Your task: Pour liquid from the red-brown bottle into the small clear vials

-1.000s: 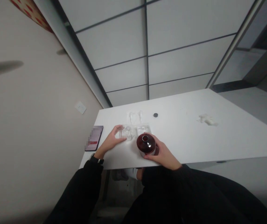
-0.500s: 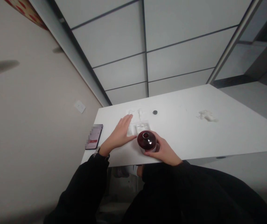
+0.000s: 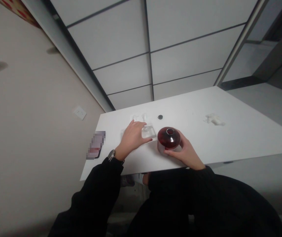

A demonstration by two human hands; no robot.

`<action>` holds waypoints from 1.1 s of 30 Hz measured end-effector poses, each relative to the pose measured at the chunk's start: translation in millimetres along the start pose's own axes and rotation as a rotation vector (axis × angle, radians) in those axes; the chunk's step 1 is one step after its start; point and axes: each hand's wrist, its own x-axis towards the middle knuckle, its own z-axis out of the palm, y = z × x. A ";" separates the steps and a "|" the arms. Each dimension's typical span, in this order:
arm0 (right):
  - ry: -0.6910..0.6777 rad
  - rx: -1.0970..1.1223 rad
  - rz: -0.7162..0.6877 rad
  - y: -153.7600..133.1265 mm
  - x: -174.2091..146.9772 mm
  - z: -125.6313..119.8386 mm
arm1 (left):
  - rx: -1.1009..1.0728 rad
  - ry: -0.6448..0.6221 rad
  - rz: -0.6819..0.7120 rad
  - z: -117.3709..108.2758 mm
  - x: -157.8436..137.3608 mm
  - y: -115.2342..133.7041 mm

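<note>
My right hand (image 3: 186, 153) is wrapped round the side of a rounded vessel with a glossy dark red top (image 3: 168, 140) and a clear lower part. A ring surrounds the opening at its top. To the left, my left hand (image 3: 133, 135) is open, its thumb apart from the fingers. It is beside a clear, shallow plastic box (image 3: 150, 131), partly covering its left side; whether it touches the box I cannot tell. Beyond the fingers lie small whitish pieces (image 3: 144, 116), too faint to name.
On the white table (image 3: 195, 138) a small dark round cap (image 3: 160, 117) lies farther back. Crumpled whitish material (image 3: 214, 119) is on the right. A phone (image 3: 96, 144) lies at the left edge, near the wall with a socket (image 3: 80, 113). Panelled doors (image 3: 121, 49) stand behind.
My right hand has moved the red-topped vessel to the right, away from the clear box. My left hand has shifted right, over the box's left side. The view has shifted slightly.
</note>
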 end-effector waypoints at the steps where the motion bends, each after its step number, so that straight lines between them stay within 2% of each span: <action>1: 0.007 -0.001 0.002 0.1 -0.1 -1.0 | -0.021 0.037 -0.008 -4.7 -4.2 1.5; 7: 0.009 0.044 0.030 1.6 -0.6 1.0 | -0.231 0.248 -0.021 -39.7 -43.1 14.1; 10: -0.018 0.046 0.054 3.6 -1.1 6.7 | -0.410 0.229 -0.035 -48.3 -66.0 16.8; 15: -0.103 0.055 0.061 3.2 -2.5 19.7 | -0.815 0.156 -0.193 -36.9 -98.1 10.7; 18: -0.169 0.070 0.078 2.5 -3.6 28.9 | -0.951 0.156 -0.286 -25.5 -111.7 6.8; 24: -0.227 0.133 0.103 6.5 -6.0 41.3 | -1.028 0.156 -0.351 -19.8 -123.2 4.4; 28: -0.229 0.144 0.108 7.7 -6.6 43.6 | -0.988 0.228 -0.338 -26.4 -121.7 -1.0; 33: -0.256 0.157 0.103 4.5 -6.7 46.8 | -0.902 0.237 -0.332 -38.7 -117.5 -8.3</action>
